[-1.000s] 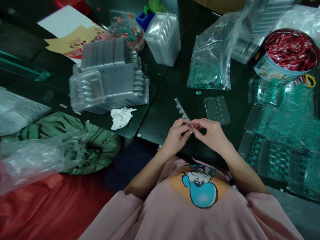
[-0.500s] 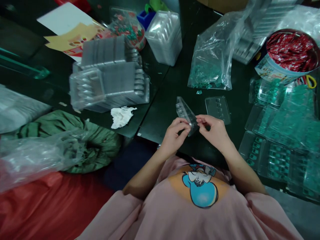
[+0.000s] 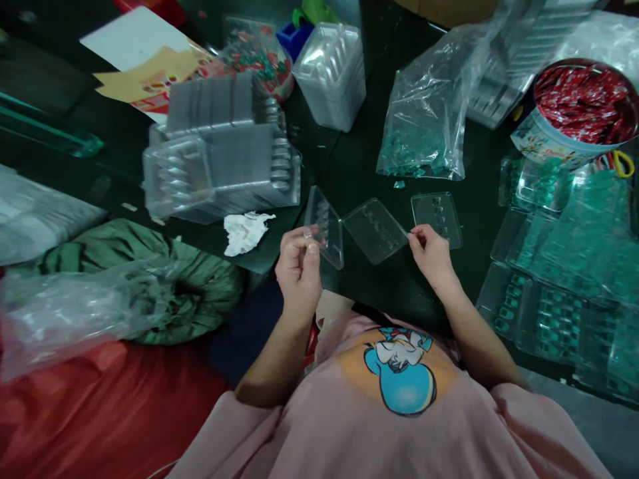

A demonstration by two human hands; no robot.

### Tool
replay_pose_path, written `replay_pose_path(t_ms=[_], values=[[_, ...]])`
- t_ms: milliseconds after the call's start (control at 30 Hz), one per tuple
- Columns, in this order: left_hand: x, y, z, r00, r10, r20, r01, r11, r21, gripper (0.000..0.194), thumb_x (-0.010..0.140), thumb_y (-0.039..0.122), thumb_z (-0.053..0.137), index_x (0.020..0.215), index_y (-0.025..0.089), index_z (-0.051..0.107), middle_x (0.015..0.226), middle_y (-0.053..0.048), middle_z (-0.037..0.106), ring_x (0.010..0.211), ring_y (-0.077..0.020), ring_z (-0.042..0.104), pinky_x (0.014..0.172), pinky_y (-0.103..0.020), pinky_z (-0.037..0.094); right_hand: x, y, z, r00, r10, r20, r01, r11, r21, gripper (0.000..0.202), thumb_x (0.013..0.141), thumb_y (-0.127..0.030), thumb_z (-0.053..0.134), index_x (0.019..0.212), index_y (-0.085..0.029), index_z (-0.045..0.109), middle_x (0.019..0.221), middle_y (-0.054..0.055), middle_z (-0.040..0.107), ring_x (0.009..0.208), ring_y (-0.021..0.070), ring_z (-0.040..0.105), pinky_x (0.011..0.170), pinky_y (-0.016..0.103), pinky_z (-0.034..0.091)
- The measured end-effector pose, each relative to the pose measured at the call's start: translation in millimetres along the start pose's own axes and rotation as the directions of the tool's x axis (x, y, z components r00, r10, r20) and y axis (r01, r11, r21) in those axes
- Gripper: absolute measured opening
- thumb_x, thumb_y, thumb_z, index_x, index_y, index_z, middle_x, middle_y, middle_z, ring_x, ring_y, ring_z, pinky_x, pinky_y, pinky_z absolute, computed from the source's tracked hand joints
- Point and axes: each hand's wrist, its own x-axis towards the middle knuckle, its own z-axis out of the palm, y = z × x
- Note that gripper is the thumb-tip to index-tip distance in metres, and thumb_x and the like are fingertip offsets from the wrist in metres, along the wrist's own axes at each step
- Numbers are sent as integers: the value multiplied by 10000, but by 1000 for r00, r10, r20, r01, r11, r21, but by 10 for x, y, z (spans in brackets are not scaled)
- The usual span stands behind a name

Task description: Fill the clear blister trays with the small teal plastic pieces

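Observation:
My left hand (image 3: 300, 269) pinches the edge of a clear plastic tray (image 3: 329, 233), which is tilted above the dark table. My right hand (image 3: 430, 253) has its fingertips closed on the right corner of a second clear tray (image 3: 375, 229), lying between the hands with a row of small moulded hollows. The two trays come close together at their facing edges; whether they are joined I cannot tell. Just behind my right hand, another clear tray (image 3: 438, 216) rests on the table.
Stacked clear trays (image 3: 234, 153) stand at left behind white tissue (image 3: 246, 233). Farther back are a clear container stack (image 3: 332, 73) and a bag of green pieces (image 3: 419, 133). On the right are a tub of red packets (image 3: 549, 143) and trays with green pieces (image 3: 559, 253).
My hands have moved apart, the left one going left with one tray. The clear plastic that was folded between them is now spread out as two panels.

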Motion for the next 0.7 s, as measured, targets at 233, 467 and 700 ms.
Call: replay_pose_path(t_ms=[233, 467, 700], values=[[-124, -4, -86, 994, 47, -100, -38, 995, 90, 163, 946, 322, 546, 849, 203, 601, 1006, -53, 591, 1018, -191, 594, 869, -346, 497, 91, -165, 178, 985, -168, 43, 171, 982, -84, 154, 871, -209, 580, 994, -182, 669, 980, 114, 684, 890, 234, 648, 816, 397, 524], [-229, 90, -61, 995, -41, 88, 33, 995, 91, 131, 904, 285, 614, 832, 198, 678, 876, -30, 623, 819, -144, 592, 676, -257, 469, -39, -605, 402, 913, -249, 322, 74, 879, 471, 241, 861, -279, 642, 1088, -212, 689, 1056, 52, 701, 879, 149, 676, 766, 290, 561], [-196, 98, -118, 974, -34, 223, 28, 999, 32, 124, 905, 277, 621, 851, 194, 698, 865, -40, 652, 810, -151, 615, 733, -283, 497, -24, -914, 346, 825, -404, 394, 186, 854, 485, 211, 864, -226, 636, 1054, -252, 724, 990, 18, 727, 885, 135, 686, 807, 294, 571]])
